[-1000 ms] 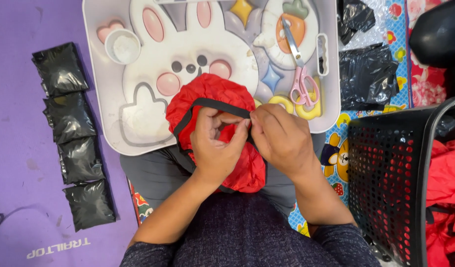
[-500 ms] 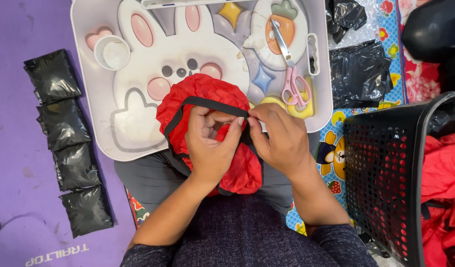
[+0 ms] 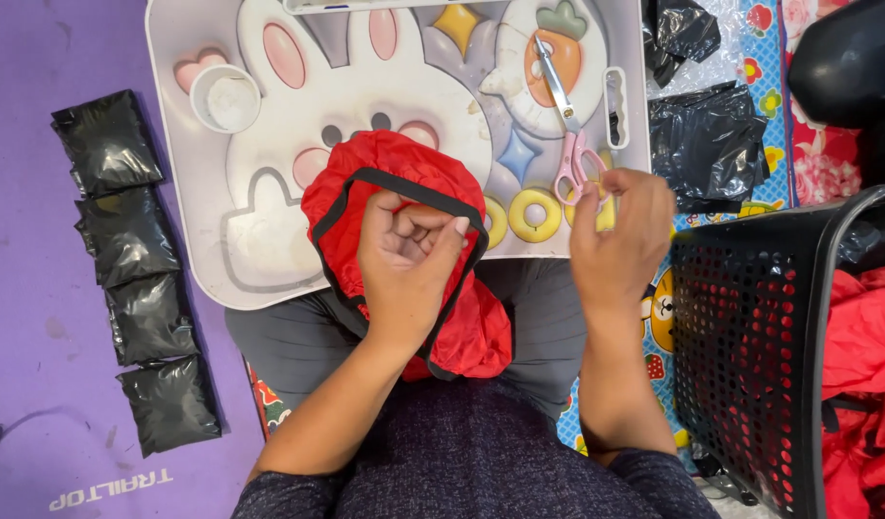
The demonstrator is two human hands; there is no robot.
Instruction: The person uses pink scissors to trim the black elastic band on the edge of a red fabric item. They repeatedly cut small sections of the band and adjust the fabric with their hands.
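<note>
Four black packets [image 3: 135, 269] line the mat at nine o'clock. The left hand [image 3: 404, 255] stays curled, pinching the red pouch [image 3: 404, 250] on the lap. The right hand [image 3: 620, 240] has let go, fingers loosely together, reaching toward the pink scissors [image 3: 569, 144] at one o'clock on the surface [image 3: 270, 259].

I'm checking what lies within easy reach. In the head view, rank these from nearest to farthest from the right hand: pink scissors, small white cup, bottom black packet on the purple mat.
1. pink scissors: on the tray, handles just beside the fingertips of the right hand.
2. small white cup: at the tray's upper left corner, across the red cloth.
3. bottom black packet: far left on the purple mat.
</note>
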